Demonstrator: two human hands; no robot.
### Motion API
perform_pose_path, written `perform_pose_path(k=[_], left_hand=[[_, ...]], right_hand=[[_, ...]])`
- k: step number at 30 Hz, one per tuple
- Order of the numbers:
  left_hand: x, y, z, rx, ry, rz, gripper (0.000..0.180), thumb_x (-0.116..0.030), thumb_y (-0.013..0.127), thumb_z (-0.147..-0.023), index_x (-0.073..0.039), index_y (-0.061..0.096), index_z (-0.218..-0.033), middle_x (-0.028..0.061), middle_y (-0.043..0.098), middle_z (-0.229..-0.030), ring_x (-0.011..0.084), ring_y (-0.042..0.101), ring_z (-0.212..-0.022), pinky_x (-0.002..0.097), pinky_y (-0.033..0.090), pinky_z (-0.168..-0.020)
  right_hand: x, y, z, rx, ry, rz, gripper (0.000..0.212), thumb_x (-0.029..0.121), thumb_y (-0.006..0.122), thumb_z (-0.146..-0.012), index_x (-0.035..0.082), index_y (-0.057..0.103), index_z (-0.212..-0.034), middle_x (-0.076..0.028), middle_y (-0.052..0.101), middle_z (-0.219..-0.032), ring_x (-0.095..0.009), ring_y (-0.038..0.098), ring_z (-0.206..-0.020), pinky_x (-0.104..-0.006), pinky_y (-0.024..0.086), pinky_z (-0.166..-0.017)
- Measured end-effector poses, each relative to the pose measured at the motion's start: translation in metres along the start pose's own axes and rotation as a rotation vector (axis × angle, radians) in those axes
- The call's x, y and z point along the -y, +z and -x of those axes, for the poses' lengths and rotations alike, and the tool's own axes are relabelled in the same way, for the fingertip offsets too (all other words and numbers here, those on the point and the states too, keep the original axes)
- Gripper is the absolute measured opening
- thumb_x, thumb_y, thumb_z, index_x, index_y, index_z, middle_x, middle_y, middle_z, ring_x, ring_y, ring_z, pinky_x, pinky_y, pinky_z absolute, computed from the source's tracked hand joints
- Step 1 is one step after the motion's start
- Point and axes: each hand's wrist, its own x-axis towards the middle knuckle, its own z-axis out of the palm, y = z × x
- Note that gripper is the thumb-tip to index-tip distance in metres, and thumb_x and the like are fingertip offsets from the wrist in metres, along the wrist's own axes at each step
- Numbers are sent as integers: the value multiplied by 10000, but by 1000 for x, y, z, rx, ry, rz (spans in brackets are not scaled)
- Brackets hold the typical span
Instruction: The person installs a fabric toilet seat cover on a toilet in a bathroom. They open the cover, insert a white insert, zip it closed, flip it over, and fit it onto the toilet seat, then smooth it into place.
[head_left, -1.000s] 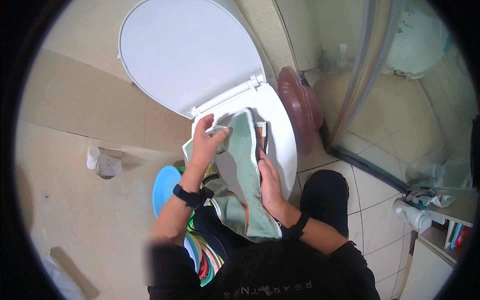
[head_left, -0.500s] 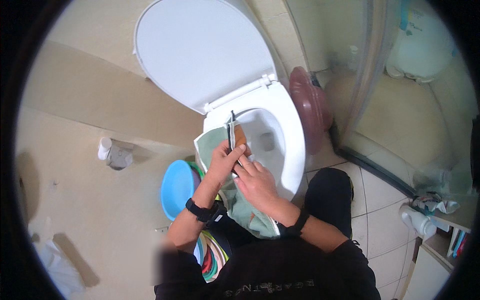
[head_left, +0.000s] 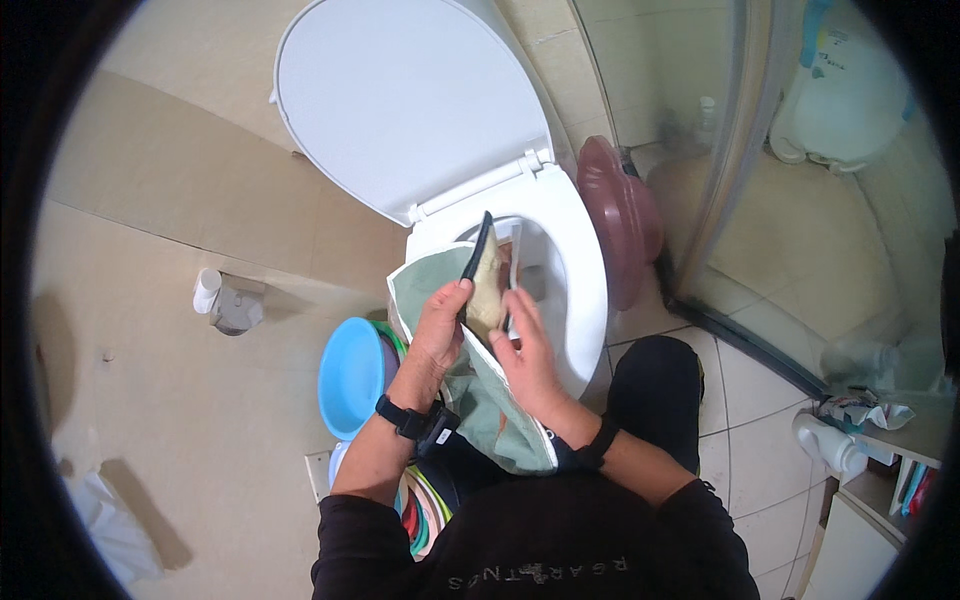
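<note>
I hold a sage-green fabric cover (head_left: pixel 425 277) with white edging and orange-brown patches over the front of a white toilet bowl (head_left: pixel 578 330). My left hand (head_left: pixel 440 322) is closed, with the thumb pressed on the dark strip along one side of its opening. Cream-coloured material (head_left: pixel 487 292) shows between the parted edges. On the opposite edge rests my right hand (head_left: pixel 530 360), its fingers bent around the pale border; the fingertips are partly hidden. The lower part of the cover hangs toward my lap.
The toilet lid (head_left: pixel 410 110) stands raised. To the left are a blue basin (head_left: pixel 350 375) and several stacked colourful basins (head_left: pixel 425 520). A dusky pink basin (head_left: pixel 620 225) leans right of the toilet, beside the glass shower screen (head_left: pixel 730 180). A white bottle (head_left: pixel 828 447) lies at far right.
The opening of the cover has been spread apart, showing the cream material inside. My right hand has moved away from my left, to the right edge.
</note>
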Motion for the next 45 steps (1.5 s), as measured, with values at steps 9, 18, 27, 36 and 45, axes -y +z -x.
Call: perform_pose_path(k=[9,18,27,36,45], left_hand=[[7,11,-7,-181,91,-28,109,-101,610,-919,-41,609,-1010,12,645,-898,100,594,-803,255,481,-745],[32,8,-10,-191,481,-764,134,-12,560,-862,-60,682,-890,51,648,-896,150,606,-792,253,482,-754],[26,34,-17,-334,351,-832,252,-230,709,-821,5,713,-912,148,680,-912,237,648,-821,334,508,-768],[25,24,-22,-409,428,-1179,129,-191,693,-756,-69,718,-791,149,642,-846,327,631,-781,404,509,-708],[22,53,-9,-429,636,-1037,190,-237,691,-800,-57,723,-849,137,619,-859,309,623,-781,386,498,-707]], right_hand=[[-31,-21,-10,-106,203,-104,589,98,605,-888,-72,369,-1400,-235,437,-1406,-307,469,-1277,-363,395,-1059],[-29,-22,-6,-72,205,-400,486,-65,470,-870,-20,447,-1353,-169,513,-1310,-223,529,-1180,-325,433,-1002],[-16,-31,-8,86,33,-34,388,65,617,-855,20,540,-1233,-178,608,-1205,-288,609,-1084,-382,494,-908],[-37,-103,-36,-197,128,681,513,327,683,-833,-10,584,-1207,-181,621,-1051,-325,604,-993,-402,487,-859],[-70,-114,-50,-194,332,255,448,270,699,-870,-51,625,-1173,-128,680,-1080,-168,633,-969,-298,492,-842]])
